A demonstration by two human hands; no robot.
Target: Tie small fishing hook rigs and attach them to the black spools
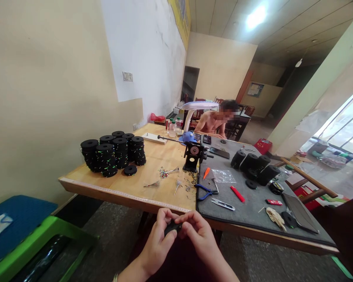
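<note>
My left hand (160, 241) is closed around a small black foam spool (172, 226), held just off the front edge of the table. The fingers of my right hand (198, 233) are bent and pinched at the spool's right side. Much of the spool is covered by fingers, and any line on it is too fine to see. Ahead lie a bundle of thin wire pieces (177, 186), a pile of small coloured beads (164, 172) and blue-handled pliers (205, 192). A pair of thread snips (222, 204) rests on the grey mat.
Stacked black spools (105, 154) stand on the table's left, more black spools (250, 162) on the right of the grey mat (191, 207). A black winding device (191, 156) and a lamp (190, 117) stand mid-table. A person (214, 121) sits at the far side. A green stool (44, 239) is at left.
</note>
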